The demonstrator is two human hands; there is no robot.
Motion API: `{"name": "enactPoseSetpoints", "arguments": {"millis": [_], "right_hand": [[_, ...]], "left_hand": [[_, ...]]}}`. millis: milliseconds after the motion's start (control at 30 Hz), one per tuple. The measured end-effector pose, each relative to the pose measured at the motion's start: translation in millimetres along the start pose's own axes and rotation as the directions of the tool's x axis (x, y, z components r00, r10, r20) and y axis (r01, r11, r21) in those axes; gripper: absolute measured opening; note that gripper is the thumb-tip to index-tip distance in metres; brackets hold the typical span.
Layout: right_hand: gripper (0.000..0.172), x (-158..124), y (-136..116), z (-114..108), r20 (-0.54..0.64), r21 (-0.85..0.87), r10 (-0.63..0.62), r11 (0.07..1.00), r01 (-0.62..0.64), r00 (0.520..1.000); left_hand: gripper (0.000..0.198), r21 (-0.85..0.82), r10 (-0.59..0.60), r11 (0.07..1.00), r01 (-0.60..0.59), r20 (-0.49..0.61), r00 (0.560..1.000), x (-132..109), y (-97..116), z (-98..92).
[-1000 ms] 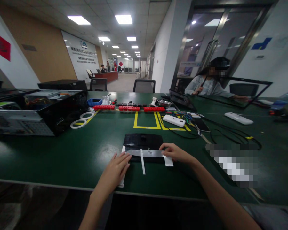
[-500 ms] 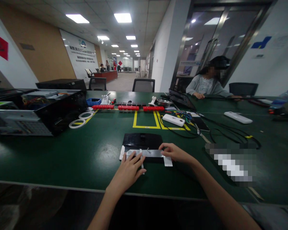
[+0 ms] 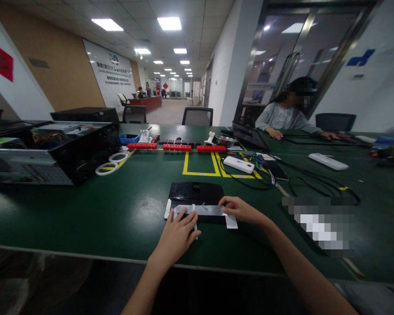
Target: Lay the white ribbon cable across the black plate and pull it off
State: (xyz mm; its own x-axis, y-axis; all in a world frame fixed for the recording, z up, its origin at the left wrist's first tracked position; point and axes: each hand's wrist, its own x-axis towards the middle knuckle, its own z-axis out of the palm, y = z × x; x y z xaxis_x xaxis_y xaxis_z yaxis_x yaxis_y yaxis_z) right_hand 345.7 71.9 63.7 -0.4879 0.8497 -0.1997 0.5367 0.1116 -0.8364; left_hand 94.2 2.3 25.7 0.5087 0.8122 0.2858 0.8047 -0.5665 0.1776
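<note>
A black flat part (image 3: 196, 192) lies on the green table (image 3: 85, 214) in front of me, with a silvery strip (image 3: 205, 210) across its near edge and white ribbon strips sticking out below. My left hand (image 3: 178, 236) lies flat with fingers spread on the strip's left end, covering the middle white strip. My right hand (image 3: 241, 210) rests curled on the strip's right end, fingertips pressing it, beside a short white ribbon piece (image 3: 231, 222).
An open computer case (image 3: 49, 153) stands at the left with white tape rolls (image 3: 107, 169) beside it. Red parts racks (image 3: 176, 148), a yellow taped square (image 3: 200, 166), a white box (image 3: 238, 164) and black cables (image 3: 315, 183) lie beyond. A seated person (image 3: 287, 116) works at the far right.
My left hand moved right from the table onto the strip's left end and now covers the middle white strip. The far person lowered a black frame flat. My right hand stayed put.
</note>
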Motion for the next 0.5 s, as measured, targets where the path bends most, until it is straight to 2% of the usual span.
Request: {"name": "enactPoseSetpoints", "arguments": {"millis": [500], "right_hand": [[0.026, -1.0, -1.1, -0.1, 0.004, -0.004, -0.005, 1.000, 0.005, 1.000]], "left_hand": [[0.040, -0.031, -0.032, 0.999, 0.033, 0.039, 0.999, 1.3, 3.2, -6.2]]}}
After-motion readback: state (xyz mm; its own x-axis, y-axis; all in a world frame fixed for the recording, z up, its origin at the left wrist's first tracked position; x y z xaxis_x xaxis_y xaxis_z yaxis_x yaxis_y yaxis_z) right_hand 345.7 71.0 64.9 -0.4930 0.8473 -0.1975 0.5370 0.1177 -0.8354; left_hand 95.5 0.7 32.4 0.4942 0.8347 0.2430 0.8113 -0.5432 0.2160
